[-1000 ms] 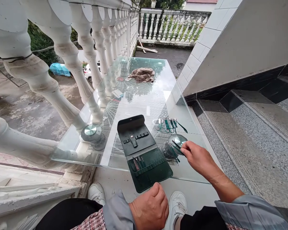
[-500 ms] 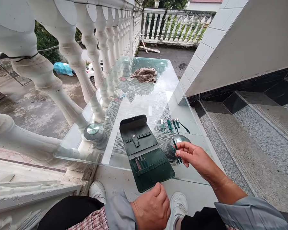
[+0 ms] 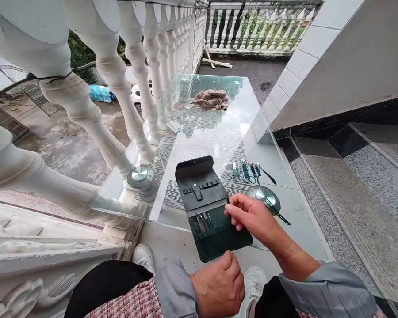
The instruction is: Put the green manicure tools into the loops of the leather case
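A dark green case (image 3: 219, 238) lies unfolded at the near edge of the glass table, with several slim tools (image 3: 204, 221) in its lower loops. My right hand (image 3: 248, 216) is over the case's right side, fingertips pinched on something too small to make out. Closed, my left hand (image 3: 219, 285) rests just below the case's near edge; what it holds, if anything, is hidden. Green-handled grooming tools (image 3: 247, 171) lie in a row beyond my right hand. A thin dark green tool (image 3: 280, 215) lies by the right round metal disc (image 3: 263, 196).
The glass table (image 3: 205, 141) bears a crumpled brown cloth (image 3: 210, 100) at its far end and a small card (image 3: 174, 126) on the left. Another metal disc (image 3: 141, 174) is at the near left. White balusters (image 3: 109, 66) line the left, stone steps (image 3: 358, 185) the right.
My right hand has moved left, from beside the right metal disc to over the case. The thin green tool now lies by the disc, out of my fingers. The view has shifted slightly.
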A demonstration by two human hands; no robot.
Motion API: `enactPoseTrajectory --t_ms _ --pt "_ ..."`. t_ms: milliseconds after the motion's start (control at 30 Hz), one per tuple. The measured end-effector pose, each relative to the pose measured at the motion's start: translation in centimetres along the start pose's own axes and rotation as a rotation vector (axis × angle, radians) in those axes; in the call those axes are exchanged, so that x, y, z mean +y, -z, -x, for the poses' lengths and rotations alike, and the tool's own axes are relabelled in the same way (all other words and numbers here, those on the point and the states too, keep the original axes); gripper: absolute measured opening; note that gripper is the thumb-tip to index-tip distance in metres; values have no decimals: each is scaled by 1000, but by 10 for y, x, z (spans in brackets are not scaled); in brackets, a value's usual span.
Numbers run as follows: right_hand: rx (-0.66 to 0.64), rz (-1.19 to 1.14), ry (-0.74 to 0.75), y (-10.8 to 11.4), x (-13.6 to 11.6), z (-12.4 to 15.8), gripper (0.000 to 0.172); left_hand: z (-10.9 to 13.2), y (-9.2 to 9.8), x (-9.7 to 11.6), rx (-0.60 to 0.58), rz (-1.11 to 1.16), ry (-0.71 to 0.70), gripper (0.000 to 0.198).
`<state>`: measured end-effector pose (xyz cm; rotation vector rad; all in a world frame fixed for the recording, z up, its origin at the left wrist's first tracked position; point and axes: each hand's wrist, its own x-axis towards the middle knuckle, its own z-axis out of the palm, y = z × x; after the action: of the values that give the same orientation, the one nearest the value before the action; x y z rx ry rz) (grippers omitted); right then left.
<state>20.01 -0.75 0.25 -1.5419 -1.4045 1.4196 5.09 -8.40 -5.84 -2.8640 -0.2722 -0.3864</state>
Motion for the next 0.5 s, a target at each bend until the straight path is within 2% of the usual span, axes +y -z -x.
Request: enactPoseTrajectory --t_ms 333,500 --pt "-27 18 -51 -23 6 -17 16 2 2 1 -23 -7 3 21" --pt "-30 163 -86 -26 -1 -15 11 3 2 1 -24 -3 -2 22"
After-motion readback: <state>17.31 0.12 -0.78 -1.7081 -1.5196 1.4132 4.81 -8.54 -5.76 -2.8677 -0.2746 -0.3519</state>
